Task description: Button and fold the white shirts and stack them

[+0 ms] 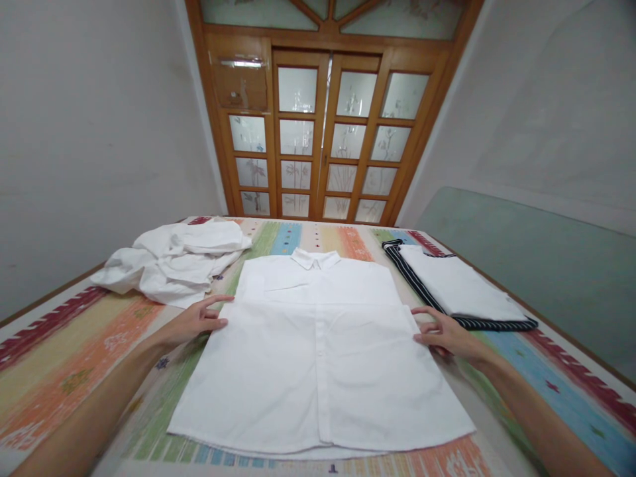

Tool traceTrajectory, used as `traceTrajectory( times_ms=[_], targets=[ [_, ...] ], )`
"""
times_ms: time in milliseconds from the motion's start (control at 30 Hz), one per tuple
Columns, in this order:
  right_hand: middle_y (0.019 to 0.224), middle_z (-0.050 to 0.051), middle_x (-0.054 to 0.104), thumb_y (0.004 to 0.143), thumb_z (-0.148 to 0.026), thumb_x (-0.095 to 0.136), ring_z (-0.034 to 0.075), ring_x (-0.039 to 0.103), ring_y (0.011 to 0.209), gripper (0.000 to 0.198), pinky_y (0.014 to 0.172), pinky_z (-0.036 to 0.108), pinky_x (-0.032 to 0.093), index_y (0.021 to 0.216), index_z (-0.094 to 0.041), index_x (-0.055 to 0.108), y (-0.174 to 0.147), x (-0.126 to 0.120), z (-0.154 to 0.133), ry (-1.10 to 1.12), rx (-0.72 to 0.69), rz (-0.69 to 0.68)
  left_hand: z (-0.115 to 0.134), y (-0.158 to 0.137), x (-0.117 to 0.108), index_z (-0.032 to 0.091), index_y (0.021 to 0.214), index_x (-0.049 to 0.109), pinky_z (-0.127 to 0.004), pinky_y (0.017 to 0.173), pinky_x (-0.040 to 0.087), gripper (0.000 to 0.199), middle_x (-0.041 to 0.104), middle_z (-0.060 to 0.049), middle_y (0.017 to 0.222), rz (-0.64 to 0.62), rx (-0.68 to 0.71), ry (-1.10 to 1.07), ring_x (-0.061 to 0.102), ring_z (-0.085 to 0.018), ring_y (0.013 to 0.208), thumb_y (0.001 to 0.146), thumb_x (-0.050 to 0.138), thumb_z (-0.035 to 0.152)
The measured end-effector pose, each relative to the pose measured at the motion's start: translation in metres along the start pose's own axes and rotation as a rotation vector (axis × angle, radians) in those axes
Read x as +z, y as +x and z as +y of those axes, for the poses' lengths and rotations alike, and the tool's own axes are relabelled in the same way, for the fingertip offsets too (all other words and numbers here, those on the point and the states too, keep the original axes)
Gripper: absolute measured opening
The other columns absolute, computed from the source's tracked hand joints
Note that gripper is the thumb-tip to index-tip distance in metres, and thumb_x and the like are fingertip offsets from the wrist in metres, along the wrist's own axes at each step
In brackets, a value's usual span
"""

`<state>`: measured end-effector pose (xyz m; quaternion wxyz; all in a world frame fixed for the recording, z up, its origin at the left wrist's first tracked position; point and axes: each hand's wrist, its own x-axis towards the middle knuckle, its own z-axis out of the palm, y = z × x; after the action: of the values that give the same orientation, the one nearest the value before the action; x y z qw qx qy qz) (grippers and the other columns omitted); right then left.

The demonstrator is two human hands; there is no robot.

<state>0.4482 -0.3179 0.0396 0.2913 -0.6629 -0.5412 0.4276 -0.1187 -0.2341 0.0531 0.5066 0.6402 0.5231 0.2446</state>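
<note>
A white collared shirt [278,371] lies front up in the middle of the bed, its collar away from me and its hem toward me. A button placket runs down its centre, and a horizontal crease crosses it level with my hands. My left hand [201,318] is at the shirt's left edge, index finger and thumb apart, fingertips touching the cloth. At the opposite edge is my right hand [444,334], thumb and index finger also spread against the fabric. Some of its other fingers are partly hidden below.
A crumpled white garment [173,258] lies at the left. On the right is a folded white garment [457,285] on a black-and-white striped one [412,278]. A striped, colourful sheet [84,371] covers the bed. Wooden glass-paned doors [322,132] stand beyond, between walls.
</note>
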Motion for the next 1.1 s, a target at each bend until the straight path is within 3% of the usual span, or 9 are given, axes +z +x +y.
traceTrajectory(
  times_ms=[200,433,567,667,800,867,967,1100],
  targets=[
    [0.068,-0.006,0.052,0.063,-0.049,0.079,0.004,0.033,0.046,0.065,0.041,0.018,0.021,0.116,-0.023,0.053,0.002,-0.009,-0.002,0.142,-0.169,0.070,0.010,0.000,-0.007,0.021,0.130,0.050,-0.033,0.071,0.049,0.080,0.065,-0.001,0.079,0.076,0.065,-0.106,0.064,-0.024,0.082,0.062,0.079,0.051],
    [0.069,-0.004,0.055,0.050,-0.057,0.083,0.004,0.031,0.047,0.064,0.041,0.020,0.023,0.097,-0.020,0.059,0.038,-0.006,-0.014,0.216,-0.225,0.302,0.015,0.035,-0.006,0.016,0.116,0.060,-0.025,0.060,0.046,0.076,0.057,0.004,0.066,0.292,0.103,-0.131,0.060,-0.016,0.067,0.053,0.081,0.053],
    [0.065,-0.005,0.056,0.049,-0.057,0.081,0.005,0.032,0.043,0.066,0.039,0.020,0.023,0.098,-0.019,0.057,0.060,0.004,-0.015,0.206,-0.177,0.353,0.005,0.060,0.002,0.017,0.116,0.057,-0.024,0.056,0.044,0.076,0.061,0.004,0.066,0.417,0.053,-0.117,0.058,-0.014,0.060,0.052,0.081,0.049],
    [0.056,-0.009,0.051,0.057,-0.052,0.078,0.005,0.033,0.040,0.073,0.038,0.019,0.020,0.116,-0.019,0.052,0.060,0.003,-0.012,0.164,-0.126,0.232,0.001,0.060,0.001,0.016,0.129,0.046,-0.025,0.057,0.045,0.086,0.067,0.001,0.072,0.366,0.007,-0.128,0.061,-0.016,0.062,0.056,0.080,0.047],
    [0.059,-0.008,0.057,0.059,-0.042,0.080,0.007,0.041,0.040,0.098,0.039,0.018,0.022,0.141,-0.020,0.032,0.048,-0.010,-0.010,0.121,-0.090,-0.044,0.009,0.038,-0.010,0.019,0.144,0.028,-0.031,0.066,0.050,0.104,0.069,-0.002,0.080,0.061,-0.005,-0.162,0.067,-0.022,0.074,0.058,0.082,0.043],
    [0.066,-0.005,0.062,0.059,-0.042,0.081,0.010,0.049,0.048,0.103,0.043,0.019,0.029,0.145,-0.021,0.028,0.044,-0.017,-0.011,0.142,-0.110,-0.113,0.016,0.029,-0.014,0.022,0.147,0.022,-0.032,0.068,0.052,0.109,0.070,-0.003,0.083,-0.017,-0.003,-0.172,0.068,-0.023,0.078,0.058,0.083,0.042],
    [0.069,-0.004,0.061,0.059,-0.045,0.082,0.011,0.053,0.055,0.094,0.048,0.019,0.035,0.140,-0.023,0.040,0.050,-0.022,-0.018,0.177,-0.176,-0.026,0.024,0.032,-0.018,0.025,0.146,0.026,-0.029,0.063,0.051,0.107,0.069,-0.001,0.080,0.054,0.044,-0.162,0.067,-0.021,0.072,0.057,0.083,0.044],
    [0.062,-0.008,0.050,0.058,-0.046,0.082,0.006,0.042,0.049,0.073,0.044,0.018,0.028,0.121,-0.022,0.056,0.076,-0.013,-0.027,0.221,-0.237,0.208,0.025,0.062,-0.012,0.022,0.137,0.042,-0.022,0.058,0.047,0.093,0.063,0.004,0.071,0.273,0.135,-0.209,0.062,-0.015,0.064,0.056,0.082,0.044]
  ],
)
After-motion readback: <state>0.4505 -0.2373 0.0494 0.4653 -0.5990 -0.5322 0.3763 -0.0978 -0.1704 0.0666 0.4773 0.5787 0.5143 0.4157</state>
